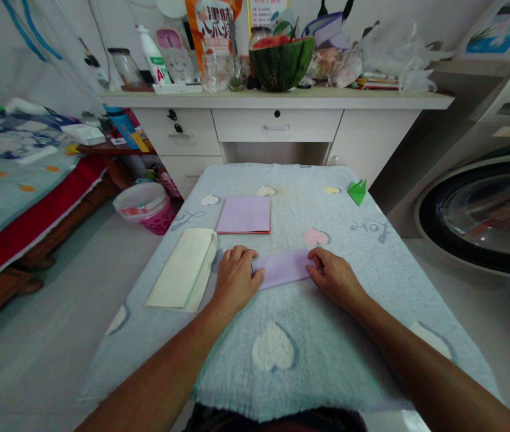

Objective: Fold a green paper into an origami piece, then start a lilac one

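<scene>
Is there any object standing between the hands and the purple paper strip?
Nothing visible does: the left hand and right hand each touch one end of the purple paper strip. The cream paper lies left of them.

Strip, stack: smooth matt paper. Cloth: matt, crinkled, rough-looking. Clear bag: thin, glossy plastic.

Soft, even, subdued light covers the tablecloth, with faint diffuse shadow beside the right forearm. The folded lilac paper is reasonably sharp. A glint dots the washing machine; wide-angle distortion stretches the edges, softening the bed.
</scene>
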